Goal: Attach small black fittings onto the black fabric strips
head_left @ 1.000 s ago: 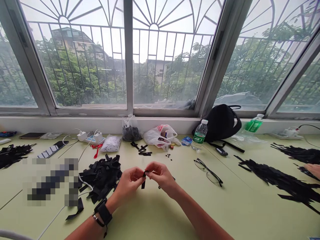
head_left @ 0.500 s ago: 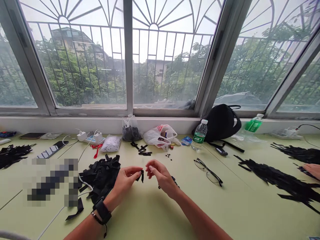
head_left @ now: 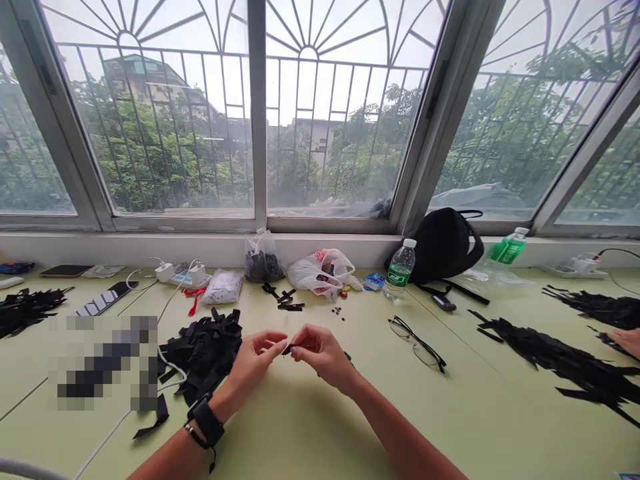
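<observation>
Over the middle of the table, my left hand [head_left: 256, 360] and my right hand [head_left: 323, 357] meet almost fingertip to fingertip. Both pinch a short black fabric strip [head_left: 287, 349], which is mostly covered by the fingers. A heap of similar black strips [head_left: 207, 350] lies just left of my left hand, with one loose strip [head_left: 153, 420] nearer me. Some small dark pieces [head_left: 349, 359] sit partly hidden behind my right hand. Farther back are several small dark round pieces [head_left: 337, 311] and a few separate strips [head_left: 287, 297].
Glasses [head_left: 417, 343] lie right of my hands. Behind stand a water bottle [head_left: 400, 270], a black bag [head_left: 435, 247] and plastic bags [head_left: 320, 273]. A white cable [head_left: 163, 320] runs down the left. At the right edge another person's hand [head_left: 627, 340] touches black strips [head_left: 560, 353].
My right hand has moved slightly left and closed its fingertips on the strip held by my left hand. The strip's hanging end is now largely covered.
</observation>
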Demonstrator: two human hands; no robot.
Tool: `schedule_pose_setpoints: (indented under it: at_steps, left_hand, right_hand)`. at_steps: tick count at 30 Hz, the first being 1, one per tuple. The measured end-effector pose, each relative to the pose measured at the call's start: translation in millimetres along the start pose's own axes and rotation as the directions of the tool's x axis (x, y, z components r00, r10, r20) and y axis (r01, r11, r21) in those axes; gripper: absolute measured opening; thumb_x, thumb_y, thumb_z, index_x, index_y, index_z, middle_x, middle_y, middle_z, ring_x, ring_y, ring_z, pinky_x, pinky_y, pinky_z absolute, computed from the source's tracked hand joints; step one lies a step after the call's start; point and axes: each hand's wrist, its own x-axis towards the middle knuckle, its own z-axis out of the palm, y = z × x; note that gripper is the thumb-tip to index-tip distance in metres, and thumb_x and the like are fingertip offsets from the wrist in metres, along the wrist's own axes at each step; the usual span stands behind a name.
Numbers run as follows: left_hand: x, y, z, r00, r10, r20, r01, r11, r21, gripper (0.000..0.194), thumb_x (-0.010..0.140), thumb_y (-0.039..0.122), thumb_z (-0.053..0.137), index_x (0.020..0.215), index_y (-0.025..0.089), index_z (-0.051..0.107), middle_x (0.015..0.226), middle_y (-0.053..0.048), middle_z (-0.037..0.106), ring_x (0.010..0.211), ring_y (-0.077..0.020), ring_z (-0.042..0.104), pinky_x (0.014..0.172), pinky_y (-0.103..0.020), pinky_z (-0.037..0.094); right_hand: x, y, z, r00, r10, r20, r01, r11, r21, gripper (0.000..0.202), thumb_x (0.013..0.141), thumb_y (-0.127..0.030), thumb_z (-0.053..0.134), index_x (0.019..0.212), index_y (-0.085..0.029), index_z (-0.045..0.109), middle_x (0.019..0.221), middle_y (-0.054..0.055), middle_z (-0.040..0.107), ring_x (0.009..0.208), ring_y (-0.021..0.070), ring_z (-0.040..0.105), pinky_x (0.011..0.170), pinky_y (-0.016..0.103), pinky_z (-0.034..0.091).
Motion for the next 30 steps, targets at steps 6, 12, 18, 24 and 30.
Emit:
schedule_pose_setpoints:
  at_steps: [6, 12, 18, 24, 30]
  left_hand:
    - [-8, 5, 3.0, 0.951, 0.304, -0.057, -0.271, 0.91, 0.315, 0.017, 0.092, 0.037, 0.069, 0.097, 0.023, 0.076, 0.088, -0.006, 0.071, 0.078, -0.0211, 0.063, 0.071, -0.031, 0.047]
    - [-21, 15, 8.5, 0.756, 0.569, 0.323, -0.641, 0.546, 0.54, 0.014, 0.097, 0.021, 0.059, 0.094, 0.025, 0.072, 0.086, -0.008, 0.068, 0.081, -0.0234, 0.061, 0.076, -0.036, 0.044]
    - [-17, 14, 2.4, 0.451, 0.553, 0.701, -0.821, -0.051, 0.568, 0.02, 0.091, 0.009, 0.053, 0.075, 0.021, 0.057, 0.067, -0.002, 0.056, 0.064, -0.0187, 0.051, 0.065, -0.035, 0.037]
    - [-3, 9, -26.5, 0.398, 0.445, 0.803, -0.823, -0.214, 0.526, 0.017, 0.09, 0.013, 0.057, 0.074, 0.02, 0.056, 0.069, -0.002, 0.057, 0.066, -0.0182, 0.05, 0.066, -0.035, 0.036]
    - [-8, 10, -33.3, 0.539, 0.298, 0.788, -0.787, -0.158, 0.597, 0.005, 0.086, 0.019, 0.061, 0.081, 0.02, 0.06, 0.078, -0.005, 0.062, 0.075, -0.0225, 0.055, 0.071, -0.039, 0.038]
  right_hand:
    - [2, 3, -7, 0.996, 0.078, 0.036, -0.077, 0.997, -0.008, 0.016, 0.078, -0.03, 0.073, 0.083, -0.016, 0.066, 0.072, 0.002, 0.068, 0.068, 0.0173, 0.067, 0.068, 0.031, 0.056]
    - [2, 10, -15, 0.973, -0.022, -0.23, -0.047, 0.957, -0.287, 0.04, 0.087, -0.036, 0.068, 0.122, -0.018, 0.069, 0.122, 0.013, 0.069, 0.105, 0.0265, 0.069, 0.093, 0.042, 0.057]
    - [0, 9, -14, 0.982, -0.144, -0.124, 0.058, 0.848, -0.527, 0.021, 0.092, -0.029, 0.061, 0.107, -0.02, 0.073, 0.112, 0.008, 0.069, 0.098, 0.0214, 0.067, 0.088, 0.036, 0.057]
    - [-3, 4, -4, 0.988, -0.151, -0.033, 0.103, 0.802, -0.588, 0.013, 0.091, -0.021, 0.061, 0.092, -0.021, 0.073, 0.098, 0.007, 0.066, 0.093, 0.0202, 0.063, 0.072, 0.027, 0.052]
    - [-5, 1, -3, 0.983, -0.181, 0.015, 0.153, 0.778, -0.61, 0.01, 0.09, -0.018, 0.063, 0.093, -0.022, 0.072, 0.097, 0.005, 0.066, 0.101, 0.0211, 0.06, 0.081, 0.03, 0.048]
